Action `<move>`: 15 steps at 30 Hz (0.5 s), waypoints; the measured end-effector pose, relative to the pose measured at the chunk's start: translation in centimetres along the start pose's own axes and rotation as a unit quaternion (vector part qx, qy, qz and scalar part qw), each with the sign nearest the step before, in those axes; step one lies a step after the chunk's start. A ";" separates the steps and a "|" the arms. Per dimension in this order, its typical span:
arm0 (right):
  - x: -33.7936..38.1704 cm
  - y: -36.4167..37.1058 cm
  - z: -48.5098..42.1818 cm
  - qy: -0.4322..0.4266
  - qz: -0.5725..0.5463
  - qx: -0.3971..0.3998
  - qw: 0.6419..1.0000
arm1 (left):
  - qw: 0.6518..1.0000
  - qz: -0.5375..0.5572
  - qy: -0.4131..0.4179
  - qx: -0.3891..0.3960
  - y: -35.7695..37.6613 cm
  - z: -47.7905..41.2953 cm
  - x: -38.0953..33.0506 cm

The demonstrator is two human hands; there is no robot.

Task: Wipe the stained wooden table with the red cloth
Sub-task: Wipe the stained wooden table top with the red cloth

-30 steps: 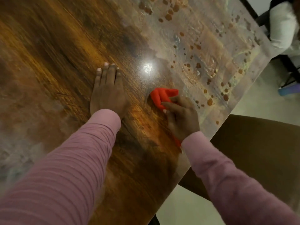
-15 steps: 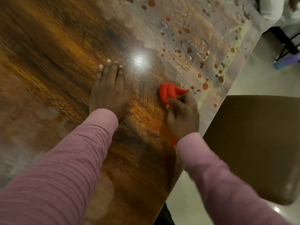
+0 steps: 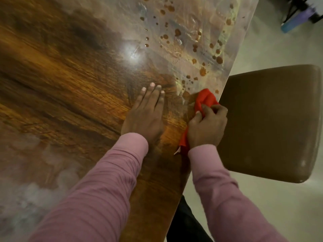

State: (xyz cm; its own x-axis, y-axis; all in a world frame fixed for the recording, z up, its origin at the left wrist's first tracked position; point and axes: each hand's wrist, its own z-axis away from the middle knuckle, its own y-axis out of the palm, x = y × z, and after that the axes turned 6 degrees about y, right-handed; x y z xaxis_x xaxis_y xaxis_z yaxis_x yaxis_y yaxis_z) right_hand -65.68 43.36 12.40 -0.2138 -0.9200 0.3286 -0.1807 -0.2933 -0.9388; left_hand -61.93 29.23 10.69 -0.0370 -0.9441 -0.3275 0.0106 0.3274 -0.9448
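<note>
The wooden table (image 3: 61, 81) fills the left and middle of the head view, glossy brown with dark grain. Brown stain spots (image 3: 202, 71) dot its far right part, amid smeared streaks. My right hand (image 3: 207, 127) grips the bunched red cloth (image 3: 206, 100) and presses it on the table near the right edge, just below the spots. A corner of the cloth sticks out under my wrist. My left hand (image 3: 146, 114) lies flat on the wood, fingers straight, just left of the cloth.
A brown chair seat (image 3: 272, 119) stands close against the table's right edge, beside my right hand. Pale floor (image 3: 279, 215) lies beyond it. A blue and purple object (image 3: 295, 21) and dark metal legs sit at the top right.
My right hand has slid the cloth toward the table's right edge, closer to the stain spots. The view has shifted right; my left hand stays flat on the wood.
</note>
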 end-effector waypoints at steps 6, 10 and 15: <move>-1.5 -1.0 9.1 -0.006 -0.055 0.018 0.998 | 1.000 0.001 0.007 0.013 0.0 0.0 -0.1; -1.3 -0.7 2.8 0.046 -0.060 -0.012 0.997 | 1.000 0.013 0.005 0.006 0.0 0.0 0.0; -2.0 -0.5 -3.3 0.082 -0.063 0.010 0.995 | 1.000 0.014 -0.002 0.002 -0.1 0.0 -0.2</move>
State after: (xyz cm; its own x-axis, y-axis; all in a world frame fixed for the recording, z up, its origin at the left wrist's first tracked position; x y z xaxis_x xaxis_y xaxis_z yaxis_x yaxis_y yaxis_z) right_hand -68.30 46.17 12.53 -0.3451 -0.8209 0.4551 -0.1980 -0.4102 -0.8902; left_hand -61.88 29.39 10.83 -0.0324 -0.9344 -0.3548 0.0147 0.3545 -0.9350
